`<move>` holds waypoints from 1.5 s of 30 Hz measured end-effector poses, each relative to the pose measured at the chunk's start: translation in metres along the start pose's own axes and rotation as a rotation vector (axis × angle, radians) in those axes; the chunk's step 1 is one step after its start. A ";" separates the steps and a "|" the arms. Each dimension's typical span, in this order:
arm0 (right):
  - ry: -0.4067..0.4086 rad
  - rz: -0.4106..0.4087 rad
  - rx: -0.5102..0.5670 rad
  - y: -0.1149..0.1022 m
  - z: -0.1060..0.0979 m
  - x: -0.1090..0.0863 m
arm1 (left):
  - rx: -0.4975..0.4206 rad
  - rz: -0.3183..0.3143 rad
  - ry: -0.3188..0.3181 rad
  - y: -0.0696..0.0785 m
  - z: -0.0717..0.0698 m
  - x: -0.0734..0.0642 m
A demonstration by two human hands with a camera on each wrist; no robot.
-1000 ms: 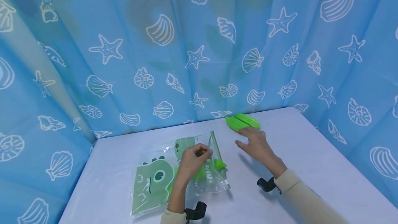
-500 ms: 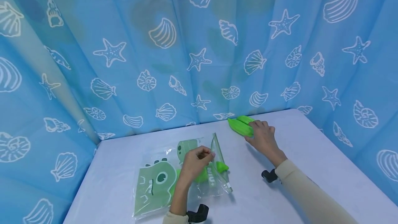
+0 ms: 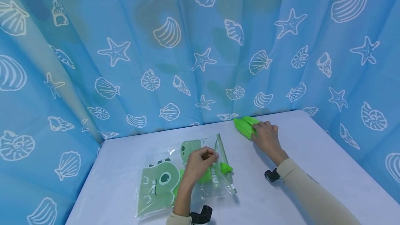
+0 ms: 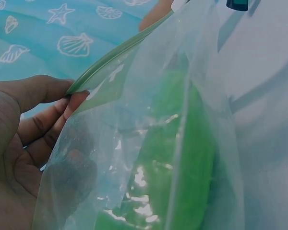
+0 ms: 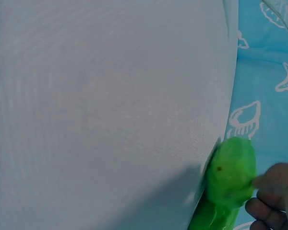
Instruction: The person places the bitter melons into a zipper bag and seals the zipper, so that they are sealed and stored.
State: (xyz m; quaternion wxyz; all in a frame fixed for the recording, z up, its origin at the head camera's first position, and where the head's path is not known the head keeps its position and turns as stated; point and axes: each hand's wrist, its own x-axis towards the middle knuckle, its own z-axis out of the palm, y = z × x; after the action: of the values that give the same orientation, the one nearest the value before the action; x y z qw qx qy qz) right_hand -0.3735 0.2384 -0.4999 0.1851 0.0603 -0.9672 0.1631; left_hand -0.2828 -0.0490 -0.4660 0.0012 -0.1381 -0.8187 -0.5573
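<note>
My left hand [image 3: 200, 162] pinches the edge of a clear zip bag [image 3: 222, 180] printed with green cartoon dinosaurs, near its green-lined mouth. In the left wrist view, thumb and fingers hold that rim, and a long green thing [image 4: 175, 153] shows through the plastic. Its pointed tip [image 3: 225, 168] lies at the bag's mouth. At the back of the table, my right hand [image 3: 267, 136] grips the near end of a bright green, long, pointed fruit-like piece [image 3: 243, 127]. A second such piece [image 3: 250, 120] lies right beside it. The right wrist view shows fingertips at a rounded green end [image 5: 232, 172].
The white tabletop [image 3: 259, 197] extends around the bag and towards the right. A blue curtain [image 3: 175, 61] with white shells and starfish hangs along the back and both sides. Black wrist cameras [image 3: 201, 214] sit at both wrists.
My right hand has come down onto the green pieces, thumb and fingers closing on the near one's end. The left hand keeps its pinch on the bag. The head view has shifted slightly.
</note>
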 end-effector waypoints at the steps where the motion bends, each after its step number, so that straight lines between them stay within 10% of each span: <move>1: 0.010 -0.002 0.003 0.000 0.000 0.000 | 0.004 0.000 0.001 0.000 0.000 0.000; 27: -0.024 -0.005 0.029 0.007 -0.009 -0.011 | 0.027 -0.015 -0.003 -0.001 0.004 -0.001; 45: -0.115 -0.204 0.136 -0.003 -0.045 -0.068 | 0.001 -0.023 -0.006 -0.001 0.001 0.000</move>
State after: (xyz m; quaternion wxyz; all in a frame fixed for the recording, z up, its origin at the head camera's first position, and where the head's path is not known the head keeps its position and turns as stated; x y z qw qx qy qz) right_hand -0.2951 0.2542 -0.4850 0.1406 0.1800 -0.9517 0.2050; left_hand -0.2829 -0.0487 -0.4670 -0.0078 -0.1303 -0.8205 -0.5565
